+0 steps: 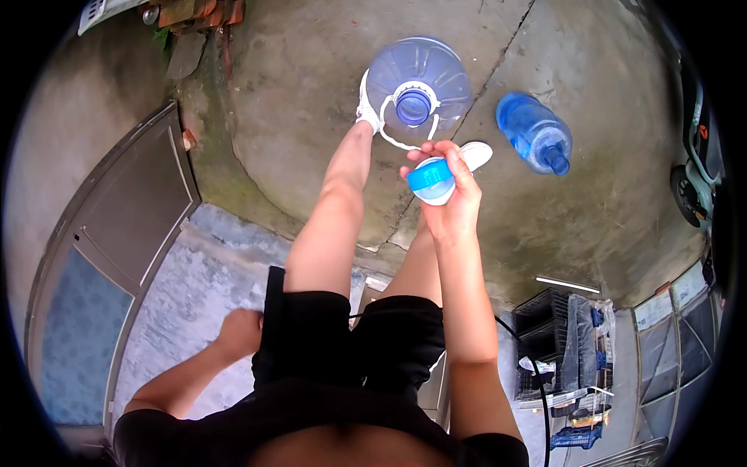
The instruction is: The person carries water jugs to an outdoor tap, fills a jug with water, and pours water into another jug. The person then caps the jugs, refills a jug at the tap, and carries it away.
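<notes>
My right hand [459, 185] is raised in front of my legs, its fingers wrapped round a small white container with a bright blue band [430, 176] across its top. Just beyond it, a big clear-blue water jug [420, 66] stands on the concrete by my foot, with a blue cap and a white carrying handle. My left hand [240, 333] hangs low beside my black shorts. Its fingers look curled, and anything inside them is hidden.
A second blue water jug [533, 131] lies on the ground to the right. Stacked black crates [541, 315] stand at lower right, near a wheeled vehicle [689, 194]. A brown door [132, 206] is at left, and bricks [204, 14] lie at the top. A black cable [537, 366] runs beside my right arm.
</notes>
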Demonstrator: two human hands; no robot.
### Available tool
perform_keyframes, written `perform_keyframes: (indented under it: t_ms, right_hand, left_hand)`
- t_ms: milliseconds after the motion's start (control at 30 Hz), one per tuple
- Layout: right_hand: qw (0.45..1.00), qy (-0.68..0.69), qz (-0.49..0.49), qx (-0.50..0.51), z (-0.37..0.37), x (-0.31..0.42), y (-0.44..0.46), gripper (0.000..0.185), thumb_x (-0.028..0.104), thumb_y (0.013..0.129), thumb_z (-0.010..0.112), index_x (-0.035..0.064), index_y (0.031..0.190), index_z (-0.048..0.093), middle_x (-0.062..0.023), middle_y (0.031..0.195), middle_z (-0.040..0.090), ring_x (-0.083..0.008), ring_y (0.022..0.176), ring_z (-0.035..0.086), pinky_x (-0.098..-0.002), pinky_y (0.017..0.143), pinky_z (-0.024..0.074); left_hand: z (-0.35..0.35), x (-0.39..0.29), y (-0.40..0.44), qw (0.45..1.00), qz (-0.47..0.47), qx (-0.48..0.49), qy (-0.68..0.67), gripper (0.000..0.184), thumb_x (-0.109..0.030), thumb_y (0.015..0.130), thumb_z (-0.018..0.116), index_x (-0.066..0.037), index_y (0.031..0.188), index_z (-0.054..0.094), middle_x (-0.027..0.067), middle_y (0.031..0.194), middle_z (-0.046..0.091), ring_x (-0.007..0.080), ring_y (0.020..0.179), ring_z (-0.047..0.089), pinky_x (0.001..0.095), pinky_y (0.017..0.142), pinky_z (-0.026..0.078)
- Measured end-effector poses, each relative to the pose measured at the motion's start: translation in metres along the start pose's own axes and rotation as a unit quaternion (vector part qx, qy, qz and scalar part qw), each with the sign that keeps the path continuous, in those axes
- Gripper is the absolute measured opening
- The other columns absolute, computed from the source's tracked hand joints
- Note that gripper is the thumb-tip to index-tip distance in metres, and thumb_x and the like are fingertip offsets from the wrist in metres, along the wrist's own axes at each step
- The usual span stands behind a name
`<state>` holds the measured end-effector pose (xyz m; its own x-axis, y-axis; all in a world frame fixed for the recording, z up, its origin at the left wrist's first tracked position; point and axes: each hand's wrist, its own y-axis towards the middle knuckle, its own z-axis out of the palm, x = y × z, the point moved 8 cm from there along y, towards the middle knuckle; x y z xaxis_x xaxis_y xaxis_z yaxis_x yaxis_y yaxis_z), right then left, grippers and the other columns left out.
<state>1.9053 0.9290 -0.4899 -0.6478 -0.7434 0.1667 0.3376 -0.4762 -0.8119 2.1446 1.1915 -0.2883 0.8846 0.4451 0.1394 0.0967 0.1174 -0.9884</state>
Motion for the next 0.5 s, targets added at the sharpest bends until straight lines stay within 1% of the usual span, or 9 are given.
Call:
perform_keyframes:
  t_ms: [67,100,167,200,233,300,367,433,500]
  right_hand:
    - [1.000,0.017,-0.003,0.025,0.003,-0.005,0.000,0.026,0.029,0.092,0.058,0.0063,0.105,0.059,-0.0108,0.103,0.059,-0.0288,0.101,0.060,-0.0502,0.084,0.0520]
    - [0.998,0.035,-0.008,0.051,0.008,-0.005,0.001,0.027,0.029,0.092,0.058,0.0067,0.107,0.058,-0.0104,0.104,0.059,-0.0282,0.103,0.059,-0.0501,0.084,0.0521]
    - [0.998,0.033,-0.008,0.060,0.014,-0.005,0.000,0.027,0.030,0.093,0.058,0.0068,0.107,0.058,-0.0104,0.105,0.059,-0.0277,0.104,0.058,-0.0499,0.083,0.0522]
    - [0.997,0.030,-0.008,0.069,0.017,-0.004,-0.001,0.028,0.031,0.093,0.058,0.0069,0.107,0.058,-0.0104,0.106,0.059,-0.0272,0.105,0.058,-0.0498,0.083,0.0523]
    - [0.997,0.029,-0.006,0.069,0.021,-0.004,-0.001,0.028,0.031,0.093,0.058,0.0069,0.107,0.058,-0.0104,0.106,0.059,-0.0272,0.105,0.058,-0.0498,0.083,0.0523]
    - [1.000,0.005,-0.012,0.024,0.020,-0.002,0.001,0.028,0.032,0.094,0.055,0.0071,0.106,0.058,-0.0109,0.108,0.059,-0.0277,0.106,0.057,-0.0509,0.087,0.0505]
    - [0.999,0.017,-0.042,0.026,0.023,-0.005,0.003,0.029,0.033,0.094,0.056,0.0063,0.104,0.058,-0.0101,0.108,0.059,-0.0269,0.105,0.057,-0.0515,0.089,0.0500]
    - [0.997,0.028,-0.070,0.026,0.026,-0.009,0.002,0.030,0.034,0.094,0.056,0.0054,0.103,0.058,-0.0094,0.108,0.058,-0.0261,0.104,0.058,-0.0521,0.091,0.0495]
    - [0.990,0.044,-0.124,0.040,0.031,-0.008,-0.001,0.031,0.035,0.097,0.050,0.0072,0.105,0.058,-0.0118,0.110,0.059,-0.0306,0.111,0.055,-0.0521,0.102,0.0411]
  left_hand:
    - [-0.068,-0.037,0.007,0.982,0.045,-0.157,-0.091,0.026,-0.032,0.079,0.064,-0.006,0.077,0.065,0.0180,0.066,0.063,0.0385,0.064,0.062,0.0459,0.060,0.049]
    - [-0.096,-0.058,0.007,0.968,0.080,-0.201,-0.130,0.020,-0.025,0.078,0.069,-0.006,0.076,0.062,0.0133,0.059,0.060,0.0315,0.055,0.061,0.0403,0.054,0.048]
    - [-0.112,-0.066,0.022,0.939,0.106,-0.221,-0.240,0.018,-0.019,0.077,0.071,-0.006,0.081,0.059,0.0090,0.060,0.060,0.0245,0.051,0.058,0.0349,0.052,0.047]
    - [-0.117,-0.071,0.031,0.939,0.106,-0.221,-0.243,0.018,-0.019,0.077,0.071,-0.006,0.081,0.059,0.0090,0.060,0.060,0.0245,0.051,0.058,0.0349,0.052,0.047]
    - [-0.127,-0.075,0.036,0.925,0.110,-0.262,-0.254,0.019,-0.017,0.077,0.072,-0.006,0.085,0.059,0.0073,0.063,0.060,0.0217,0.051,0.057,0.0337,0.052,0.046]
    - [-0.134,-0.088,0.047,0.909,0.114,-0.301,-0.266,0.020,-0.016,0.077,0.072,-0.006,0.089,0.059,0.0057,0.067,0.061,0.0189,0.051,0.056,0.0325,0.051,0.045]
    - [-0.131,-0.116,0.058,0.860,0.193,-0.296,-0.367,0.027,-0.017,0.078,0.074,-0.007,0.098,0.058,0.0040,0.074,0.060,0.0157,0.055,0.054,0.0311,0.052,0.045]
    - [-0.134,-0.150,0.064,0.836,0.235,-0.271,-0.416,0.036,-0.018,0.077,0.077,-0.007,0.105,0.058,0.0047,0.080,0.058,0.0132,0.065,0.053,0.0298,0.056,0.045]
    - [-0.148,-0.180,0.064,0.803,0.298,-0.319,-0.406,0.047,-0.022,0.074,0.081,-0.007,0.110,0.055,0.0058,0.088,0.056,0.0136,0.074,0.052,0.0282,0.063,0.045]
